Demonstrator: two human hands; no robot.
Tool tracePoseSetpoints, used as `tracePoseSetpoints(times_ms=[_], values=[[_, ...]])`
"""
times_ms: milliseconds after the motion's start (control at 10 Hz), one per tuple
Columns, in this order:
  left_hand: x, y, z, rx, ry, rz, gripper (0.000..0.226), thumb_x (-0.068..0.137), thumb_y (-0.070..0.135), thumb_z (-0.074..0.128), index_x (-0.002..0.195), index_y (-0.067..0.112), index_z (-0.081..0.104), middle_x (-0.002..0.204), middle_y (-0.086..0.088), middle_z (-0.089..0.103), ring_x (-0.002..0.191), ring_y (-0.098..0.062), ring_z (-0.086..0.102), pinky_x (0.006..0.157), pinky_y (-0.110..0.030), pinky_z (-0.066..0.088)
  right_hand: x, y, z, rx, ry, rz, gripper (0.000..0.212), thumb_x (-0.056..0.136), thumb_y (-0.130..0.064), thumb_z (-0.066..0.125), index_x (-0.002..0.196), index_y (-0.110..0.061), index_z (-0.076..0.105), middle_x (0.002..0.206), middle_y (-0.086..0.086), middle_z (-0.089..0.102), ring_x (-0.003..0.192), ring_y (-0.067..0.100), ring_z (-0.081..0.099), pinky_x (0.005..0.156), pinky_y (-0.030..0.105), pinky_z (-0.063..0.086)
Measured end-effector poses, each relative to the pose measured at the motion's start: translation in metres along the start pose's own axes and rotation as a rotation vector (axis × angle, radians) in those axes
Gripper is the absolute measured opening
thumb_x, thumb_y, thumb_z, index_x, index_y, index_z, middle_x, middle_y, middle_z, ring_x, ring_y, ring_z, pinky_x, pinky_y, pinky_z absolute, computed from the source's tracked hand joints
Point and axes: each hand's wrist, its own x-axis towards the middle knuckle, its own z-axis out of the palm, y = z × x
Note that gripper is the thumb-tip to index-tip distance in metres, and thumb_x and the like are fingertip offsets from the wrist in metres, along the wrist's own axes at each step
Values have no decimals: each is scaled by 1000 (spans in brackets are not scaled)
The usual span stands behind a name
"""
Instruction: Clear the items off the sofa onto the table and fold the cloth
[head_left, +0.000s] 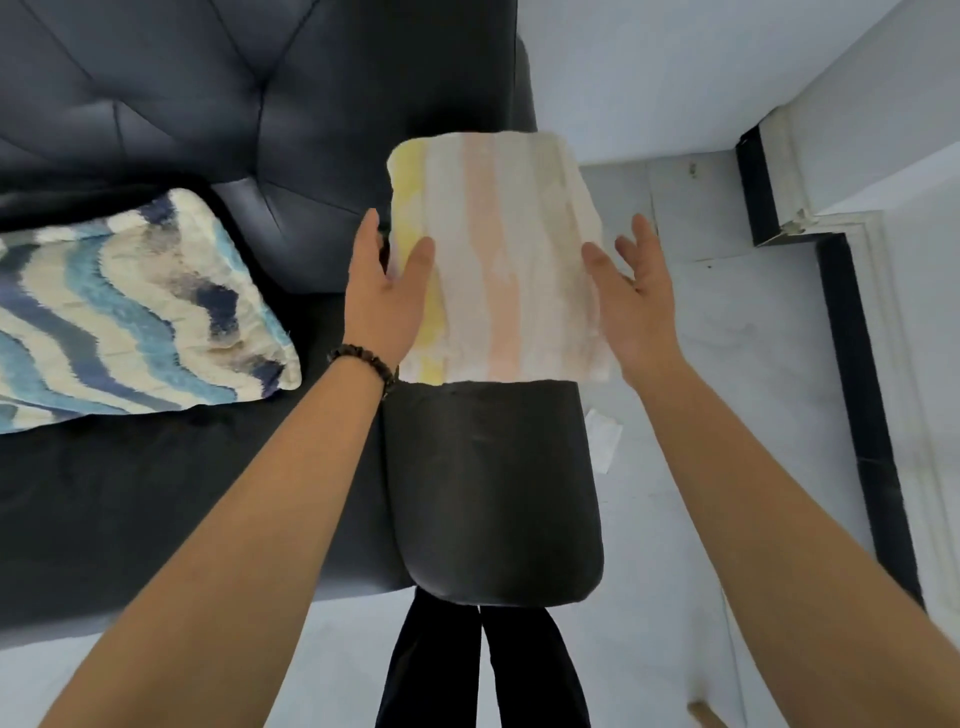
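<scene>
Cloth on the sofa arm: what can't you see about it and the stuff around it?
All in the head view:
- Folded cloth: its lower layers are hidden under its own top layer.
- Patterned pillow: cut off by the left edge.
- White scrap on the floor: partly hidden by the sofa arm, too small to identify.
- Table: outside the frame.

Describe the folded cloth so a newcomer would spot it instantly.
Start at the dark sofa and follow its rounded armrest. The folded cloth lies on top, between the left hand and right hand. Its pale yellow and peach stripes differ from the blue wavy cushion on the seat.
</scene>
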Motion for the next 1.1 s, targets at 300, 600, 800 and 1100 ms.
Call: tracePoseSetpoints(times_ms=[300,600,800,1100], values=[[-13,-85,29,206,-191,8,79,97,39,51,156,25,1,160,1,15,143,-8,21,117,-30,21,-9,73,30,-426,-166,-204,69,102,-49,43,158,-33,6,166,-2,1,149,18,18,105,27,26],[-24,-113,38,496,-138,108,59,103,38,31,153,38,-1,161,1,6,127,-22,30,99,-27,26,-7,119,33,-630,-281,-447,69,104,-50,33,158,-31,-6,166,3,-16,142,30,36,96,37,52],[6,-105,45,599,-166,88,57,104,38,27,154,35,1,161,-7,8,133,-30,26,110,-37,21,12,115,40,-710,-237,-423,71,102,-55,31,158,-30,-6,166,5,-13,115,34,57,74,36,54],[-92,-56,-14,679,-57,220,54,104,34,35,152,14,26,159,-12,21,144,-31,21,115,-47,25,-77,38,11,-915,-87,-295,63,103,-54,28,156,-21,20,165,8,14,143,33,35,109,47,41]])
